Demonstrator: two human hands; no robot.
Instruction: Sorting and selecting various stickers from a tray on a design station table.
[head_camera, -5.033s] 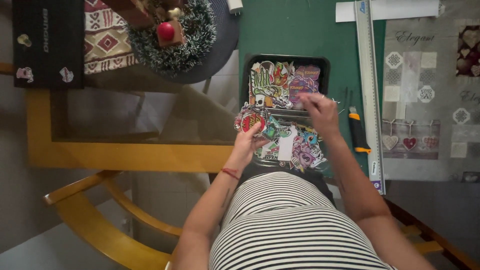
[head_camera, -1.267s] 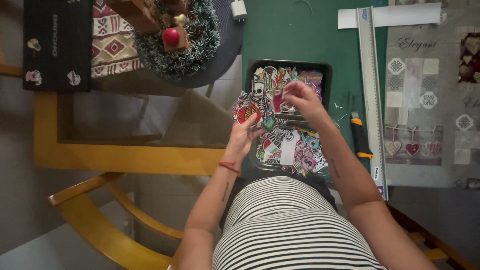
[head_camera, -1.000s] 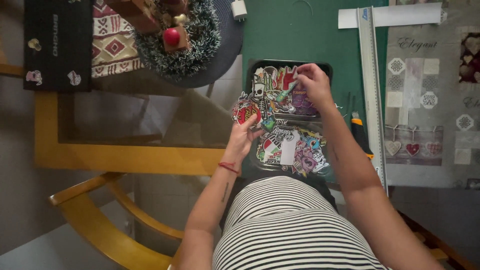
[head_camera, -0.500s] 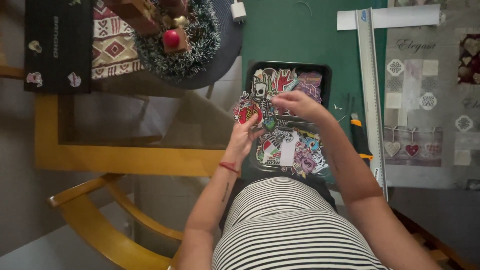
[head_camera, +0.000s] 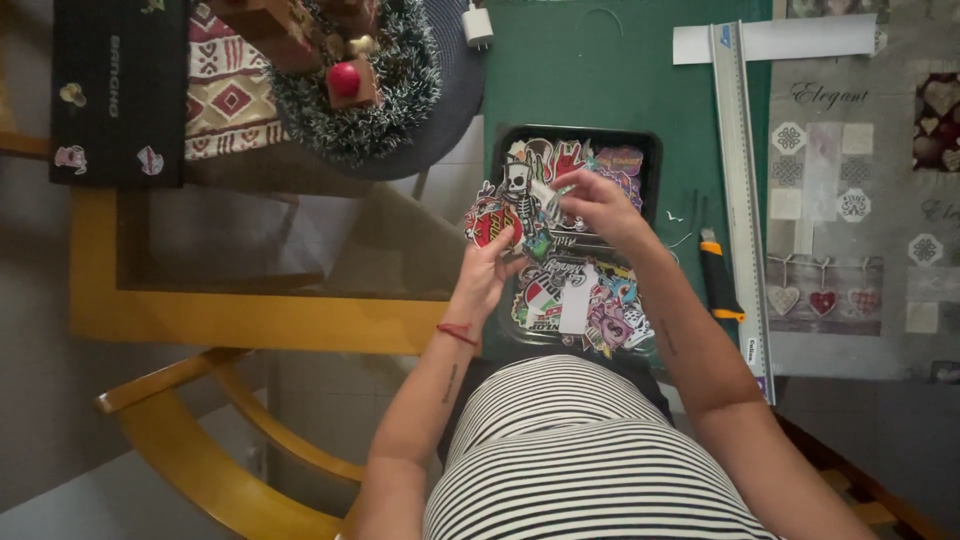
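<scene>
head view, looking straight down. left hand (head_camera: 487, 270) holds a small fan of stickers (head_camera: 497, 213) at the near left corner of the black tray (head_camera: 652, 150), thumb and fingers closed on the lower edge of the fan; a skeleton-figure sticker (head_camera: 516, 190) sits on top. right hand (head_camera: 598, 203) hovers over the middle of the tray, fingertips pinched on a small pale sticker piece (head_camera: 550, 192) just beside the fan. hard to tell if that piece is a sticker or backing paper.

risks, as judged: the fan is gripped by one edge only and hangs partly off the tray, over the glass tabletop (head_camera: 330, 250); a loosened grip would probably scatter pieces onto the glass or down past the wooden chair (head_camera: 190, 440). the pinched piece is light and could stick to the fingers or fold on itself. the utility knife (head_camera: 716, 283) lies close to the right forearm, beside the metal ruler (head_camera: 742, 190); an elbow sweep could knock it.

containers: the tray rests on a green cutting mat (head_camera: 600, 70) and holds a dense heap of loose colourful stickers, overlapping, spilling over its near rim toward the striped shirt (head_camera: 590, 450).
</scene>
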